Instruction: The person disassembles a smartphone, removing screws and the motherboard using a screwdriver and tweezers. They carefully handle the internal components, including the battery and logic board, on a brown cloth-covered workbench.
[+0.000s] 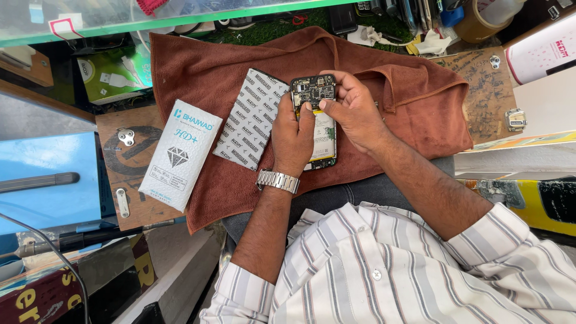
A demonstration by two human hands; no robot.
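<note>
On the brown towel (210, 66), one opened phone (316, 120) clasped in left hand (292, 135) grip, right hand (354, 108) pinching it, two packets (180, 155) beside

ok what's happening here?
A person holds an opened phone in both hands over a brown towel, its circuit board and battery exposed. The left hand grips its side; the right hand presses a thumb near the board's lower edge. Two flat packets lie beside it: a patterned one on the towel and a white one partly off its left edge.

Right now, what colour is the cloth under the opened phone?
Reddish-brown cloth, seen in the head view.
</note>
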